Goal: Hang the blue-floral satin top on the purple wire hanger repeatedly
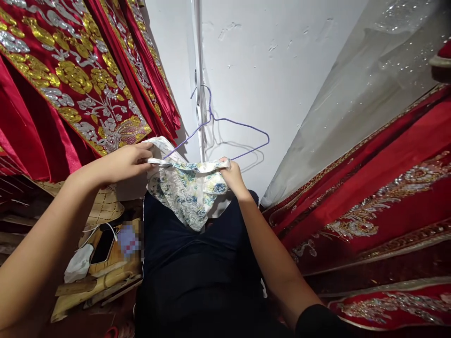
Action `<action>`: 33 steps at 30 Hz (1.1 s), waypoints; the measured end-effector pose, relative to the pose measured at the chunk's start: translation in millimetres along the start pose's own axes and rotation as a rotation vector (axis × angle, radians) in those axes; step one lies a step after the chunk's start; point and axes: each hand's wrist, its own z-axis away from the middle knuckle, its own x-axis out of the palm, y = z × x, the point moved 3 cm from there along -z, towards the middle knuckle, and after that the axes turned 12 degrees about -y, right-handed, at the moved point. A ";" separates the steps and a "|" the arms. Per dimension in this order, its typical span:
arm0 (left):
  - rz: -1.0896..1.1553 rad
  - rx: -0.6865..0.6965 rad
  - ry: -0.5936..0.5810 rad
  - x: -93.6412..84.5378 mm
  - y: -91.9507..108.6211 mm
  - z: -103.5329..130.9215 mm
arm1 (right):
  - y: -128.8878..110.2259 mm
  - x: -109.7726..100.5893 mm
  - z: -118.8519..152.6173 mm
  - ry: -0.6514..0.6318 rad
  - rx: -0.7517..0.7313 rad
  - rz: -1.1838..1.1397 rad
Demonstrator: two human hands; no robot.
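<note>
I log floral cloth (186,195) slung between 2 grips; purple hanger (246,123) just beyond them, base partly hidden; left hand (128,162), right hand (232,175) each pinching cloth edge. Step, I judge: spreading that edge; next move calls for even tension.

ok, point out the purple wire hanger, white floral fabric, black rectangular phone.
Purple wire hanger (212,117), head view: neck.
White floral fabric (190,193), head view: hanging middle.
Black rectangular phone (103,246), head view: screen.

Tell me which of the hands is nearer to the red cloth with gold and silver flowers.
Left. In view, the left hand is just below the lower edge of the red cloth; the right hand is farther right, holding the floral garment.
</note>
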 end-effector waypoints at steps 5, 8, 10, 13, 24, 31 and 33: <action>-0.007 0.130 0.045 -4.9 20.3 -22.5 | -7.5 36.9 14.2 -0.011 -0.056 -0.054; 0.110 0.078 0.198 8.1 28.5 -46.4 | -9.3 60.3 30.5 0.059 -0.063 -0.079; 0.144 0.025 0.293 17.4 27.2 -58.4 | -10.0 66.4 39.3 0.066 -0.039 -0.064; 0.120 0.010 0.308 27.0 17.8 -68.6 | -18.2 56.0 44.1 -0.017 -0.020 -0.021; -0.060 0.029 0.269 7.6 -12.8 -62.7 | -50.1 -75.7 23.1 0.335 -0.047 0.142; 0.038 -0.162 0.448 0.1 -30.1 -53.4 | -81.0 -109.9 7.2 -0.258 0.178 0.089; 0.088 -0.248 0.424 2.8 -35.8 -53.6 | -86.2 -106.6 7.5 -0.265 0.154 -0.044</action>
